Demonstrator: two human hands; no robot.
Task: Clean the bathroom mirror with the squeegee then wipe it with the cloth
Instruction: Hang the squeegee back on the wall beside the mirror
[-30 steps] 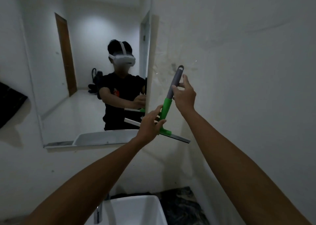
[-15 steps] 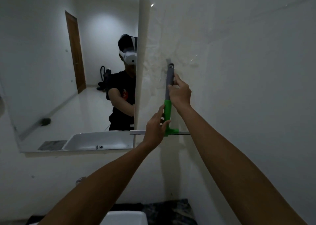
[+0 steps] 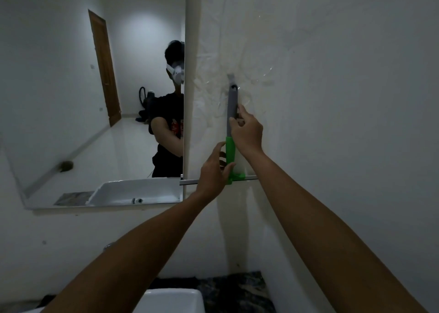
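The squeegee [image 3: 230, 146] has a grey upper handle, a green lower part and a flat blade pointing down. It stands upright against the white wall, just right of the mirror [image 3: 95, 99], with its top end at a small hook on the wall. My right hand [image 3: 247, 132] grips the grey handle. My left hand [image 3: 213, 172] holds the green part near the blade. The blade's left end reaches the mirror's right edge. No cloth is in view.
A white basin [image 3: 171, 301] sits at the bottom edge on a dark marbled counter [image 3: 237, 291]. The mirror reflects a person in a headset, a wooden door and the basin. White wall fills the right side.
The squeegee went from tilted to upright and moved up against the wall by the hook. My view shifted right, so the mirror now sits further left.
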